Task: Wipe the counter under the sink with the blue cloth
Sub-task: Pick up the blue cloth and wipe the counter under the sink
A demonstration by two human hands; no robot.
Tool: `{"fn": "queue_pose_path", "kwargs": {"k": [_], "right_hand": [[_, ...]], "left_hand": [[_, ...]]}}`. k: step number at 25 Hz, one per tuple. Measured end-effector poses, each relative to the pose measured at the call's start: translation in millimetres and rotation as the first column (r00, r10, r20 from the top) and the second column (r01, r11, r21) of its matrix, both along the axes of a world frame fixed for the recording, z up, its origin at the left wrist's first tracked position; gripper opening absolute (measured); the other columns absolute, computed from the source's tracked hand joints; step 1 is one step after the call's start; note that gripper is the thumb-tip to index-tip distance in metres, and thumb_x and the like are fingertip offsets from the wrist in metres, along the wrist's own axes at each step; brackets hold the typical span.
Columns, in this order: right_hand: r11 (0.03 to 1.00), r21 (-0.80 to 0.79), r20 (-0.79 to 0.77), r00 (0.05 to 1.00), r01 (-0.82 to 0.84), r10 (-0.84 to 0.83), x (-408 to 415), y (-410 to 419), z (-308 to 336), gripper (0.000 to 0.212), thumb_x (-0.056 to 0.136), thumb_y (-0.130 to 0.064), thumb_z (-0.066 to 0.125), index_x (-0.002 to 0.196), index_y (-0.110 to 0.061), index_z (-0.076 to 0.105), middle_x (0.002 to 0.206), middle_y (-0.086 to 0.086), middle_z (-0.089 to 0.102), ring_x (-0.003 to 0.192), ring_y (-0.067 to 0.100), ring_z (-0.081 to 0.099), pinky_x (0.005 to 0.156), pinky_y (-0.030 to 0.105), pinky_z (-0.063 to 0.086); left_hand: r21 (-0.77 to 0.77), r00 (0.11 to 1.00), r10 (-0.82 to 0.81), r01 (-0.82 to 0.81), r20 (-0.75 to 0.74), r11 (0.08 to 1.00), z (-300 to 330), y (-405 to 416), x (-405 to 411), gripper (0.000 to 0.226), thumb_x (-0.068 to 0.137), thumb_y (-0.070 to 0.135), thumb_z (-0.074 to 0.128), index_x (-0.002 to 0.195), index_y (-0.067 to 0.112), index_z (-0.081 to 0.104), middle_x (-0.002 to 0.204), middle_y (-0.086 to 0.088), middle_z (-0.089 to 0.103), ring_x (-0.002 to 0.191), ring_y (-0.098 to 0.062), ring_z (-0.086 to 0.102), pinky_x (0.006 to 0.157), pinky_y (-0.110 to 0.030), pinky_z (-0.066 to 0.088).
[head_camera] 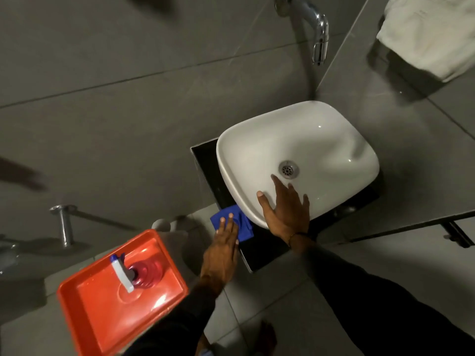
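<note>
While the right hand rests splayed on the sink, flat left fingers press the blue cloth.

The left hand lies palm down at about 6 o'clock in the view, fingers together and pointing toward 12 o'clock, pressed flat. Its dark-sleeved forearm runs back toward 7 o'clock. The right hand lies just toward 2 o'clock from it, palm down, fingers spread wide toward 12 o'clock, thumb out toward 10 o'clock. Its sleeved arm stretches back toward 4 o'clock.
</note>
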State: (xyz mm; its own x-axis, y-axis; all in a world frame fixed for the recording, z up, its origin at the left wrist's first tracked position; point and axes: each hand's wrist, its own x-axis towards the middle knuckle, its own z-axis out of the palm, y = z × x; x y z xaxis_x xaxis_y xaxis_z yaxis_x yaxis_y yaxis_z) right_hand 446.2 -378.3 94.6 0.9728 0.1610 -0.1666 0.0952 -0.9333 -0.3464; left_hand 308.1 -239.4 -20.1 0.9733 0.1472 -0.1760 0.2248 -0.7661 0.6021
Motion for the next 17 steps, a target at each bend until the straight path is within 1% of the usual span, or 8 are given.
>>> {"fn": "queue_pose_path", "kwargs": {"k": [2,5,6,9,10,12,14,17], "right_hand": [[1.0,0.025,0.008,1.0,-0.019,0.018,-0.5,-1.5,-1.6,0.068,0.093,-0.068,0.031,0.154,-0.037,0.022,0.159,0.002,0.039,0.152,0.026,0.027,0.123,0.061,0.012],[0.997,0.057,0.022,0.998,-0.056,0.054,-4.1,-9.9,-4.0,0.066,0.093,-0.066,0.028,0.152,-0.037,0.024,0.156,0.002,0.044,0.149,0.026,0.032,0.121,0.061,0.016],[0.996,0.076,0.012,0.998,-0.055,0.054,-2.2,-7.9,-6.2,0.065,0.093,-0.066,0.028,0.152,-0.037,0.024,0.156,0.002,0.044,0.148,0.026,0.033,0.121,0.06,0.015],[0.98,0.181,0.079,0.995,-0.079,0.065,-6.1,-12.4,-4.4,0.062,0.094,-0.059,0.034,0.148,-0.027,0.035,0.148,0.006,0.052,0.14,0.028,0.043,0.122,0.054,0.02],[0.968,0.229,0.158,0.985,-0.104,0.068,-12.6,-19.5,-0.9,0.058,0.095,-0.055,0.039,0.142,-0.022,0.043,0.141,0.006,0.058,0.132,0.029,0.05,0.119,0.052,0.028],[0.931,0.334,0.324,0.945,-0.147,0.033,-27.7,-38.4,4.2,0.04,0.094,-0.047,0.05,0.122,-0.019,0.056,0.119,0.002,0.067,0.11,0.026,0.059,0.101,0.046,0.043],[0.907,0.386,0.442,0.897,-0.168,-0.022,-48.6,-60.9,4.8,0.022,0.093,-0.039,0.057,0.099,-0.018,0.058,0.095,-0.002,0.064,0.09,0.023,0.057,0.083,0.043,0.044],[0.903,0.406,0.46,0.885,-0.141,-0.068,-89.1,-78.9,-7.4,0.018,0.091,-0.028,0.063,0.08,-0.016,0.055,0.077,-0.001,0.054,0.077,0.023,0.052,0.072,0.041,0.041]], "left_hand": [[0.035,1.0,-0.028,0.028,-0.008,0.999,6.1,-35.9,-30.5,0.063,0.105,0.027,0.04,0.159,0.025,0.008,0.168,0.003,-0.002,0.156,-0.02,0.003,0.121,-0.041,0.034],[0.134,0.998,-0.064,0.064,-0.005,0.989,14.5,-84.1,-59.9,0.074,0.094,0.025,0.061,0.157,0.017,0.024,0.165,-0.005,0.023,0.151,-0.024,0.022,0.118,-0.041,0.034],[0.154,0.998,-0.06,0.063,-0.025,0.986,13.6,-86.8,-59.3,0.073,0.093,0.025,0.062,0.157,0.016,0.027,0.164,-0.006,0.026,0.15,-0.025,0.025,0.117,-0.042,0.035],[0.196,0.991,-0.112,0.125,-0.075,0.973,14.4,-81.8,-52.8,0.068,0.1,0.025,0.046,0.159,0.017,0.013,0.167,-0.006,0.012,0.154,-0.025,0.009,0.123,-0.046,0.029],[0.226,0.986,-0.151,0.164,-0.074,0.96,16.6,-78.0,-52.7,0.067,0.102,0.026,0.042,0.158,0.018,0.007,0.167,-0.005,0.006,0.154,-0.025,0.003,0.125,-0.045,0.024],[0.272,0.974,-0.223,0.228,-0.048,0.935,22.0,-69.4,-55.4,0.066,0.103,0.026,0.037,0.158,0.017,0.002,0.166,-0.004,-0.002,0.153,-0.024,-0.003,0.126,-0.043,0.016],[0.287,0.961,-0.276,0.265,-0.003,0.921,26.4,-55.2,-61.2,0.065,0.101,0.027,0.033,0.159,0.013,0.009,0.167,-0.006,0.004,0.154,-0.025,0.006,0.125,-0.04,0.01],[0.276,0.949,-0.313,0.295,0.025,0.915,27.4,-20.0,-61.8,0.07,0.093,0.024,0.033,0.159,0.011,0.016,0.167,-0.006,0.007,0.156,-0.029,0.014,0.127,-0.03,-0.002]]}}
